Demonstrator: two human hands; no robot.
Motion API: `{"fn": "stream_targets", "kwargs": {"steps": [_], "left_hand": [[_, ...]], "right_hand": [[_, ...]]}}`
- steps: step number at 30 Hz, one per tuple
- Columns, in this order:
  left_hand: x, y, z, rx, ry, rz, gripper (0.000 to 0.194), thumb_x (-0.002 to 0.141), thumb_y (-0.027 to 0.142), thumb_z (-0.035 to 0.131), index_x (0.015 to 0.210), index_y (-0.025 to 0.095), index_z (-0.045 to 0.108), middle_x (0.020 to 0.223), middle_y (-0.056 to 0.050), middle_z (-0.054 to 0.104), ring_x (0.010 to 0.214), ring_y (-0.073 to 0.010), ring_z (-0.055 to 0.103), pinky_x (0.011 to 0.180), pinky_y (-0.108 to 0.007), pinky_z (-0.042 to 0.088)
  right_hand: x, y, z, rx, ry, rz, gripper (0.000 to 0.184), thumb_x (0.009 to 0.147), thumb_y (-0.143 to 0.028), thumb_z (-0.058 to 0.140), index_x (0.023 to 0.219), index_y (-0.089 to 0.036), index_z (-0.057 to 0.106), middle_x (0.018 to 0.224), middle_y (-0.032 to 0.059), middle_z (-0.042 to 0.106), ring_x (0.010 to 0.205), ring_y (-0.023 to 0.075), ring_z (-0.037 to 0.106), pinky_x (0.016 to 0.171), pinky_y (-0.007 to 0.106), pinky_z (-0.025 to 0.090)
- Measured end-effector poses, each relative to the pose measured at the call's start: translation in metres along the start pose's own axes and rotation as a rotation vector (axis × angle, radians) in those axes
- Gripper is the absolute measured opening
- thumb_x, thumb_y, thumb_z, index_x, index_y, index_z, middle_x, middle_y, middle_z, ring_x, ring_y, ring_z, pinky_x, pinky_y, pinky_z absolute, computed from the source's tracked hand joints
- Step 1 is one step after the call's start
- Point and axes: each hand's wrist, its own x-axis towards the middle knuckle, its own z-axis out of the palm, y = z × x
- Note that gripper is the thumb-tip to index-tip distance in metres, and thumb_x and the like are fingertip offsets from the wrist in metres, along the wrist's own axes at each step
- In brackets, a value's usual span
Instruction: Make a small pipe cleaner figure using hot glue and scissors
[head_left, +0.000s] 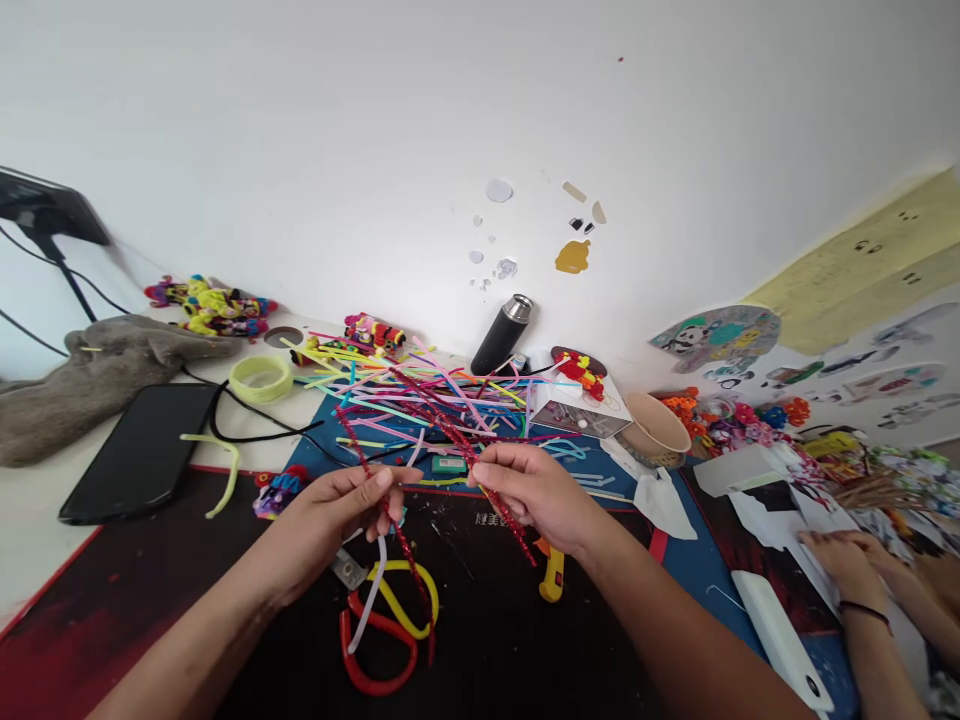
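1. Ahead of you, a plain white wall (pixel 337 150) spans the far side from left to right.
2. Midway along it, you see small paper cut-outs (pixel 574 257) in white, beige, black and mustard.
3. To your right, yellow paper (pixel 825 265) and a rounded panda picture (pixel 720 335) are on the wall.
4. At your far left, a dark fixture (pixel 52 205) trails black cords (pixel 77 290).
5. Your white table (pixel 30 550) carries a dark, red-edged mat (pixel 285 660) on its near part.
6. You have soft light, greyer toward the upper right.
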Motion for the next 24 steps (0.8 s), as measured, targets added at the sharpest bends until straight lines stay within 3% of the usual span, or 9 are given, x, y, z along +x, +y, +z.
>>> {"fn": "stream_targets", "kwargs": {"steps": [4, 8, 11, 14, 17, 19, 24], "left_hand": [[-0.002, -0.006, 0.001, -0.05, -0.153, -0.029, 0.054, 0.078, 0.068, 0.09, 0.091, 0.015, 0.083, 0.075, -0.006, 0.069, 0.063, -0.0137, 0.054, 0.061, -0.026, 0.043], [-0.002, -0.012, -0.004, -0.098, -0.159, -0.039, 0.05, 0.082, 0.063, 0.09, 0.091, 0.015, 0.08, 0.068, -0.001, 0.062, 0.06, -0.0116, 0.048, 0.058, -0.024, 0.039], [0.001, -0.014, -0.015, -0.106, -0.139, -0.033, 0.04, 0.087, 0.053, 0.089, 0.087, 0.014, 0.076, 0.066, -0.001, 0.06, 0.059, -0.0111, 0.046, 0.057, -0.023, 0.038], [0.002, -0.009, -0.03, -0.217, -0.158, 0.06, 0.029, 0.1, 0.042, 0.076, 0.09, 0.015, 0.072, 0.065, 0.0, 0.055, 0.057, -0.0116, 0.043, 0.054, -0.024, 0.037], [-0.004, 0.006, -0.038, -0.429, -0.253, 0.22, 0.023, 0.1, 0.032, 0.074, 0.086, 0.016, 0.068, 0.059, 0.004, 0.041, 0.053, -0.0116, 0.036, 0.052, -0.024, 0.038], [-0.01, 0.016, -0.038, -0.488, -0.277, 0.242, 0.018, 0.097, 0.025, 0.077, 0.085, 0.015, 0.069, 0.06, 0.004, 0.039, 0.054, -0.0122, 0.038, 0.053, -0.024, 0.042], [-0.016, 0.029, -0.035, -0.627, -0.187, 0.261, 0.021, 0.092, 0.018, 0.081, 0.081, 0.016, 0.063, 0.061, 0.004, 0.043, 0.055, -0.0126, 0.045, 0.052, -0.026, 0.047]], "right_hand": [[-0.002, 0.016, 0.03, -0.184, -0.127, -0.034, 0.026, 0.096, -0.044, 0.078, 0.091, -0.02, 0.071, 0.062, -0.0073, 0.051, 0.055, 0.0098, 0.041, 0.053, 0.024, 0.029], [-0.003, 0.024, 0.058, -0.319, -0.205, -0.086, 0.024, 0.098, -0.038, 0.074, 0.085, -0.019, 0.068, 0.069, -0.0057, 0.054, 0.061, 0.0097, 0.044, 0.055, 0.024, 0.032], [-0.004, 0.02, 0.065, -0.238, -0.296, -0.036, 0.028, 0.095, -0.045, 0.078, 0.09, -0.018, 0.07, 0.067, -0.0056, 0.057, 0.059, 0.0095, 0.047, 0.056, 0.024, 0.035], [-0.003, 0.019, 0.058, -0.118, -0.379, 0.033, 0.045, 0.091, -0.061, 0.079, 0.102, -0.017, 0.074, 0.061, -0.0063, 0.057, 0.052, 0.01, 0.048, 0.053, 0.024, 0.036], [0.001, 0.029, 0.048, -0.045, -0.241, 0.054, 0.051, 0.091, -0.067, 0.076, 0.103, -0.017, 0.075, 0.055, -0.0078, 0.052, 0.047, 0.009, 0.04, 0.048, 0.024, 0.028], [0.004, 0.04, 0.045, 0.019, -0.138, 0.083, 0.052, 0.091, -0.068, 0.075, 0.103, -0.017, 0.074, 0.053, -0.0089, 0.049, 0.047, 0.0085, 0.035, 0.048, 0.024, 0.023], [0.018, 0.06, 0.049, 0.041, -0.109, 0.119, 0.057, 0.088, -0.071, 0.077, 0.106, -0.017, 0.072, 0.052, -0.0093, 0.048, 0.046, 0.0088, 0.035, 0.047, 0.025, 0.021]]}}
